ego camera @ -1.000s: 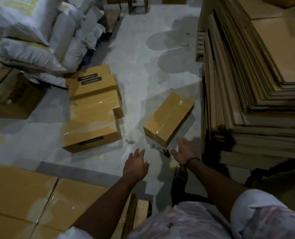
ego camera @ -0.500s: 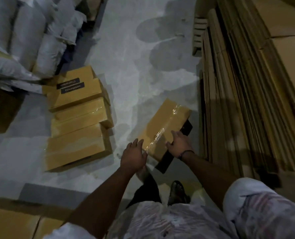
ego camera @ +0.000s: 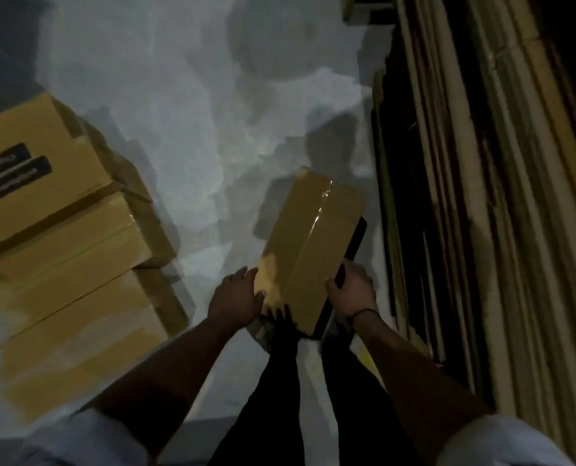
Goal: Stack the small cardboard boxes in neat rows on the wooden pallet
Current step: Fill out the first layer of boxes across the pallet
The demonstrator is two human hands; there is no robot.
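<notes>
The box (ego camera: 308, 243) is held at its near end between both hands, long axis pointed away from the body, top face up.

The left hand (ego camera: 236, 302) is laid against the left near edge. Its fingers (ego camera: 246, 275) are fairly straight along the side and the thumb is set on the top face. No curl round the box is seen there.

The right hand (ego camera: 350, 290) is clamped on the right near edge, thumb on top, fingers wrapped over the dark side face. A wristband (ego camera: 364, 312) is worn on that wrist.

Clear tape (ego camera: 315, 220) is run lengthwise down the middle of the top face, and glare is picked up on it beyond the hands. A shadow is cast on the floor (ego camera: 179, 129) just left of the box's far half. Whether the far end is touching the floor cannot be told.

Well to the left of the left hand, more boxes (ego camera: 64, 250) are laid side by side on the floor, touching one another. The farthest one is marked with two black labels (ego camera: 14, 183), text too blurred to be read.

Close to the right of the right hand, a stack of flat cardboard sheets (ego camera: 475, 196) is seen edge-on.

Below the hands, legs (ego camera: 283, 381) in dark trousers are seen, with the box's near end held above them. White sleeves (ego camera: 88, 435) are seen at the bottom corners.
</notes>
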